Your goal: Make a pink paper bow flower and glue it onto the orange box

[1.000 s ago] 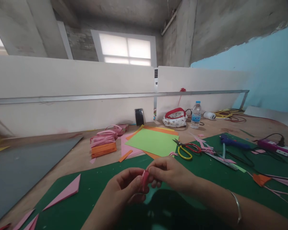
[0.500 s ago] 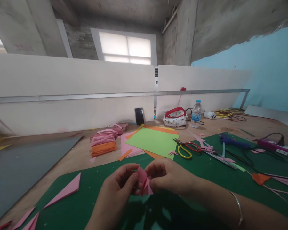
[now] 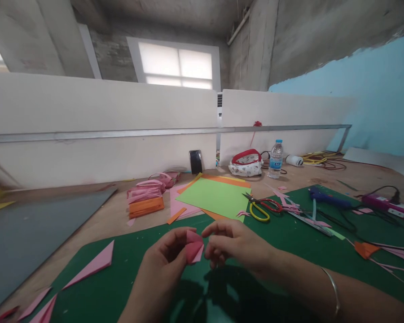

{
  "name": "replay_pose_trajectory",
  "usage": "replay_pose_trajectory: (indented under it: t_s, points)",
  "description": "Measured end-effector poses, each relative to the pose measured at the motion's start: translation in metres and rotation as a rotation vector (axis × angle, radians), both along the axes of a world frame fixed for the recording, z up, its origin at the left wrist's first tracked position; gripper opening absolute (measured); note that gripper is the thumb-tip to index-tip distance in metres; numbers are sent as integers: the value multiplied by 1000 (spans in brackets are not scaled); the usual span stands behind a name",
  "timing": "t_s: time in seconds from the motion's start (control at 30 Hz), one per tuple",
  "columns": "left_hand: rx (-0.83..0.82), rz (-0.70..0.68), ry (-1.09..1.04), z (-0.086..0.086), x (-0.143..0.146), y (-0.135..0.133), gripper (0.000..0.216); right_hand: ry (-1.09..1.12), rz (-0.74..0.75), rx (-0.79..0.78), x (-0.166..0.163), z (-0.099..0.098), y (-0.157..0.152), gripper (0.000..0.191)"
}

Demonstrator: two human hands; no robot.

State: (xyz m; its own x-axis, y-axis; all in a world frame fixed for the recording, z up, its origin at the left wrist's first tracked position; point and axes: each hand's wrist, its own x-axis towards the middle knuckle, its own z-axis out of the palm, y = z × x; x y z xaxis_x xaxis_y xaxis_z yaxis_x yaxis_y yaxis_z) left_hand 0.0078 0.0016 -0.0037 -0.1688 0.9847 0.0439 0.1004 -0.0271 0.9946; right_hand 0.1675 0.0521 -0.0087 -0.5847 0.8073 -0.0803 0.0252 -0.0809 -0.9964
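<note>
My left hand [image 3: 161,264] pinches a small folded pink paper piece [image 3: 193,248] above the green cutting mat [image 3: 128,269]. Beside it on the right, my right hand [image 3: 237,244] has its fingers curled, fingertips just off the paper's right edge; whether they touch it I cannot tell. A silver bangle [image 3: 333,291] sits on my right wrist.
Pink paper triangles [image 3: 94,265] lie on the mat at left. Behind are green and orange sheets [image 3: 217,197], yellow-and-red scissors [image 3: 261,208], pink and orange strip bundles [image 3: 144,197], a water bottle [image 3: 275,159], a pouch [image 3: 245,165], a phone [image 3: 195,161], a blue glue gun [image 3: 326,198] and a grey board [image 3: 27,237].
The pink paper went from a narrow fold held by both hands to a wider folded shape in my left fingers. My right fingers have eased slightly off it.
</note>
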Motion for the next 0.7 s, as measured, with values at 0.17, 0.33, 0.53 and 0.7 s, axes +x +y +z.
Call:
replay_pose_trajectory:
  t_s: [0.17,0.33,0.53,0.7]
  points:
    - [10,-15,145,-1,-4,-1,13,-11,62,3,1,0,-3,30]
    - [22,21,201,1,1,-2,18,-56,53,37,0,-3,-2,26]
    - [-20,3,-36,-4,3,2,23,-229,16,208,-1,3,-5,16]
    - [-95,-107,-103,-9,0,5,34,-292,-7,332,-2,0,-7,9]
